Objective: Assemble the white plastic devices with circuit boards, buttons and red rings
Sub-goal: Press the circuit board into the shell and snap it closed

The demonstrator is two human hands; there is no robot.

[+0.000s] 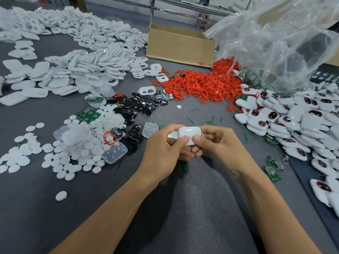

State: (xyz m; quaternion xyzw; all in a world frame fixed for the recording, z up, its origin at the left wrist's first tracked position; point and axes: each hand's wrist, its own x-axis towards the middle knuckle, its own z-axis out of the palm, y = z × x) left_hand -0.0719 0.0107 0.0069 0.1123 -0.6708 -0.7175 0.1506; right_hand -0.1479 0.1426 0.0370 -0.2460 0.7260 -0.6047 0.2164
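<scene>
Two hands, one piece in work. Left hand (165,149) and right hand (216,143) hold a single white rounded plastic device (189,133) between them, above the grey felt table (183,208). Both thumbs curl onto its near edge and pinch it against the fingers beneath. A white tab of it juts toward the left hand.

Beyond the grip, a little right: one loose heap of thin red rings (201,85), far too many to count. One lone red ring (109,138) lies left of the grip.

Right of the grip: one long pile of finished white devices with dark oval windows (293,121), not countable. At least three green circuit boards (275,161) lie at its near edge.

Left of the grip: a spread of white round discs (55,153), dozens, with one stray disc (61,196) nearer, off the left forearm. Three clear plastic trays (114,152) show here, one just beside the left knuckles.

Beyond-left: a patch of black oval buttons (135,105), dozens.

Far beyond-left: heaps of white plastic shells (82,66).

Far beyond: one brown cardboard box (179,44), and one clear plastic bag (275,43) to its right
</scene>
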